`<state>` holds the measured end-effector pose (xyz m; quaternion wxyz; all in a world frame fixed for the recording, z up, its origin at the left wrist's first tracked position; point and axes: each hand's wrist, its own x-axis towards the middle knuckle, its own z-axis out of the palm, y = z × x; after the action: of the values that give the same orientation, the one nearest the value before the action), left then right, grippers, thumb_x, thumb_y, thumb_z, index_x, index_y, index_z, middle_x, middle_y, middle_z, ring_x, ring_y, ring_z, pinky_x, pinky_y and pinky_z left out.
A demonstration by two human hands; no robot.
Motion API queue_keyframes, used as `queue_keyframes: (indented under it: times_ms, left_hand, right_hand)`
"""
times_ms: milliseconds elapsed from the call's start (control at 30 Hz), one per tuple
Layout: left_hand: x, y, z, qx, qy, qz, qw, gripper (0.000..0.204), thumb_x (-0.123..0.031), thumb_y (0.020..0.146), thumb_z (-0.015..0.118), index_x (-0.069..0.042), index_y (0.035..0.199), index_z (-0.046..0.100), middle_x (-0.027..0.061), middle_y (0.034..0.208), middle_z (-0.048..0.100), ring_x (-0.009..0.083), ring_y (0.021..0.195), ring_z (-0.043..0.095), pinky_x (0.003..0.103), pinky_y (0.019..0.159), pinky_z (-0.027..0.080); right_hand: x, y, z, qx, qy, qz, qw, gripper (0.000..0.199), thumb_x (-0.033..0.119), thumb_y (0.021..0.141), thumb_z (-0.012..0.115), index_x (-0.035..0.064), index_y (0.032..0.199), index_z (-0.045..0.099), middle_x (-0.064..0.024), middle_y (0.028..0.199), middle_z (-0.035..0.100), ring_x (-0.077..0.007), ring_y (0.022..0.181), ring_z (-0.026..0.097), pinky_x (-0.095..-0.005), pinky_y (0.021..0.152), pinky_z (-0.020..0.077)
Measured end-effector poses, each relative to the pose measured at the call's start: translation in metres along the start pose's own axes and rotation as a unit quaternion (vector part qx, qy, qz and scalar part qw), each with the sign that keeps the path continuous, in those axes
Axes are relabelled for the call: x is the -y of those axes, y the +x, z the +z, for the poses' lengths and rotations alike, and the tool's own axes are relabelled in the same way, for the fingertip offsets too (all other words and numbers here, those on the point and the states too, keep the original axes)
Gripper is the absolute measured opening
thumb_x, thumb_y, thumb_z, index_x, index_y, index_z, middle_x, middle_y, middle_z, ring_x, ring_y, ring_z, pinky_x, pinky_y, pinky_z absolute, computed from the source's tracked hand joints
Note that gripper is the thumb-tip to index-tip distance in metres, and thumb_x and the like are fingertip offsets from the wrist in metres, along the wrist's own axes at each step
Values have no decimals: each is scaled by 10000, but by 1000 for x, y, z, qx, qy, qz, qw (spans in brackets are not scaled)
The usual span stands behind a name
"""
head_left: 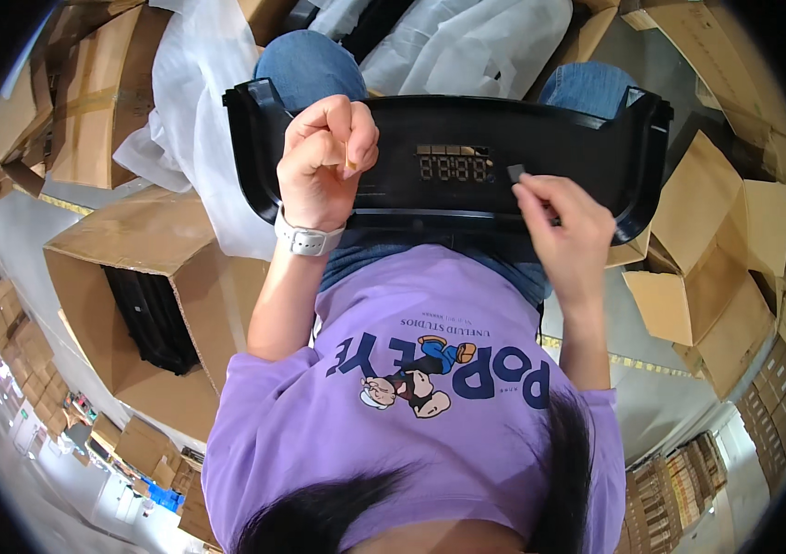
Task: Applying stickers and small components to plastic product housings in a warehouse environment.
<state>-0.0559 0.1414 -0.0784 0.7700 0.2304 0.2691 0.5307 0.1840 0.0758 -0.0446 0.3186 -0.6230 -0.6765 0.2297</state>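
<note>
Across my lap lies a long black plastic panel (384, 138) with raised, curved ends. Near its middle is a patch of small rectangular slots (453, 164). My left hand (326, 162), with a white watch (308, 241) at the wrist, is held closed above the panel's left part. A thin orange sliver shows at its fingertips, too small to name. My right hand (566, 226) pinches a small dark square piece (516, 173) between thumb and finger, just right of the slots. Whether that piece touches the panel I cannot tell.
An open cardboard box (134, 231) at the left holds a black plastic part (148, 314). White wrapping sheet (194, 111) hangs beside it, and wrapped parts (467, 46) lie beyond my knees. Another open carton (711, 258) stands at the right.
</note>
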Motion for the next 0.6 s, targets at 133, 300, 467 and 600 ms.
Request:
queue_keyframes:
  times_ms: [133,300,467,600]
  left_hand:
    - [5,4,1,-29,-42,-128,990,145,-93,622,422,-102,557,293,25,526,372,87,448,232,216,417,198]
    - [16,2,-1,16,-34,-164,986,263,-159,720,470,-128,563,262,-25,515,273,68,434,197,220,400,164]
    - [20,-1,-2,5,17,-175,984,319,-206,820,496,-142,594,280,-40,524,267,60,426,226,214,401,176]
    - [21,1,-3,-18,16,-178,984,330,-209,855,482,-144,601,281,-46,522,260,52,423,227,212,402,174]
  right_hand:
    - [-1,-4,21,-10,-68,-55,996,93,8,729,698,14,785,624,-86,747,634,-208,610,619,-271,531,473]
    - [-9,-3,34,-6,-102,-78,992,122,38,715,703,37,742,584,-62,707,596,-225,584,591,-305,517,459]
    - [-11,-3,37,3,-101,-73,992,122,43,720,697,40,731,576,-58,701,589,-224,586,589,-305,519,458]
    - [-11,-3,39,1,-105,-79,991,123,44,720,697,42,729,574,-59,702,588,-228,587,589,-307,521,459]
